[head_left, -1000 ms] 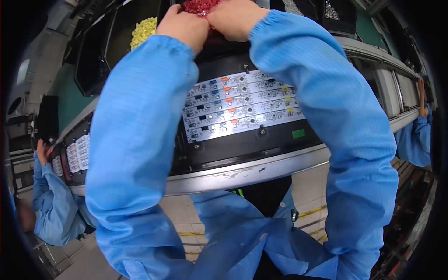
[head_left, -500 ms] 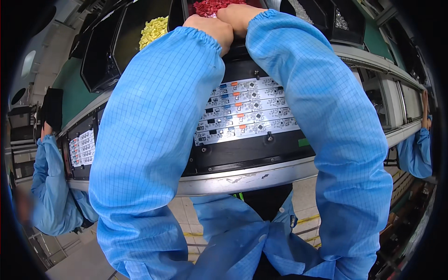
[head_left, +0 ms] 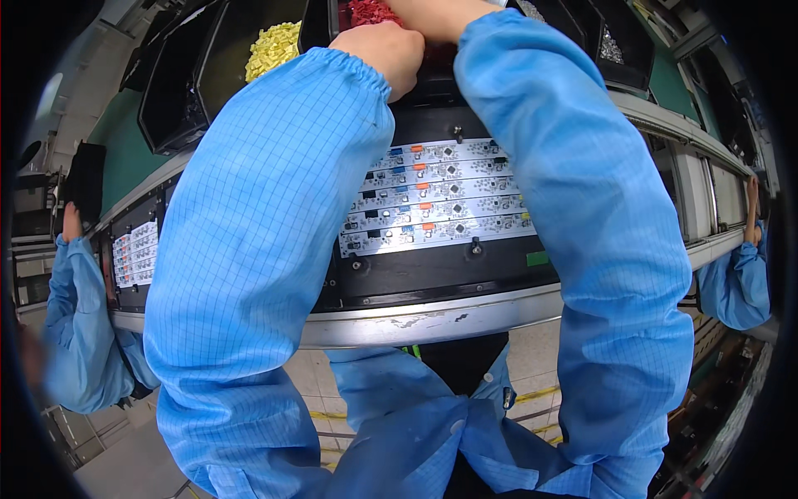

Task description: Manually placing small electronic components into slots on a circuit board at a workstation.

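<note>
At the upper edge, my left hand (head_left: 387, 56) is curled closed at the near side of a black bin with small red parts (head_left: 369, 12). What its fingers hold, if anything, is hidden. My right hand (head_left: 436, 18) reaches over the same bin, just right of the left one. The picture's edge cuts it off, and its fingers do not show. Below both hands lies a black fixture (head_left: 399, 279) carrying several white circuit board strips (head_left: 453, 190). Orange, blue and black components sit on the strips. My right sleeve covers their right ends.
A black bin of yellow parts (head_left: 273, 51) stands to the left, and bins with silvery parts (head_left: 611, 47) to the right. A metal rail (head_left: 432, 320) runs along the near edge. Another fixture (head_left: 135, 254) and a co-worker's sleeve (head_left: 79, 308) are at left; another sleeve (head_left: 736, 287) is at right.
My right hand has moved up and farther over the red parts, away from the left hand. My left hand stays almost in place. The view has shifted slightly.
</note>
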